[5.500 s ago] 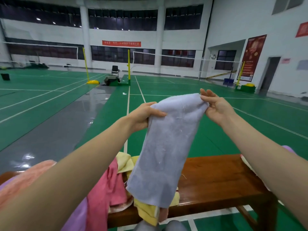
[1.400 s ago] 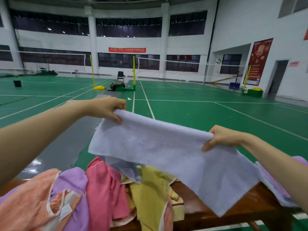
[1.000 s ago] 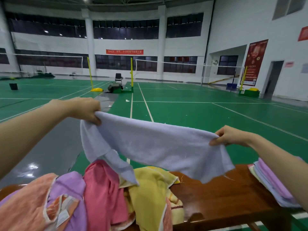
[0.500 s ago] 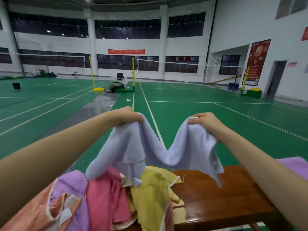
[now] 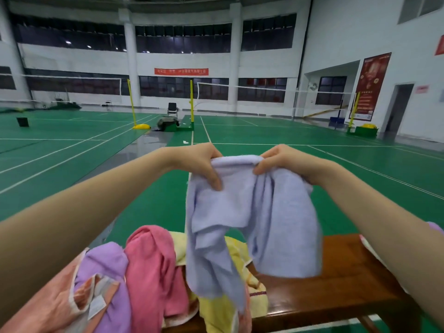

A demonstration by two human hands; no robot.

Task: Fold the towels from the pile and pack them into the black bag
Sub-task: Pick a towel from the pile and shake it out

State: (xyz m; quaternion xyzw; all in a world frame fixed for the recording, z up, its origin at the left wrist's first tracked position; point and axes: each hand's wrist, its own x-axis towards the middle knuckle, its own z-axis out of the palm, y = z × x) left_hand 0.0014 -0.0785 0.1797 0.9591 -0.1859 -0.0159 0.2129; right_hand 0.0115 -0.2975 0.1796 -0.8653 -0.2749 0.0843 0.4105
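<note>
A pale lavender towel (image 5: 252,224) hangs doubled over in the air above the bench. My left hand (image 5: 204,164) pinches its top edge on the left, and my right hand (image 5: 281,159) grips the top edge just beside it, the two hands close together. Under the towel lies the pile of loose towels (image 5: 149,272): orange, purple, pink and yellow ones, heaped on the left half of the wooden bench (image 5: 336,284). The black bag is not in view.
A sliver of purple towel (image 5: 434,227) shows past my right forearm at the bench's right end. Beyond the bench stretches a green court floor with net posts (image 5: 191,104), a chair (image 5: 172,109) and a wet grey strip.
My hands have come together, bringing the towel's two ends side by side, so the towel now hangs folded in half instead of sagging between them.
</note>
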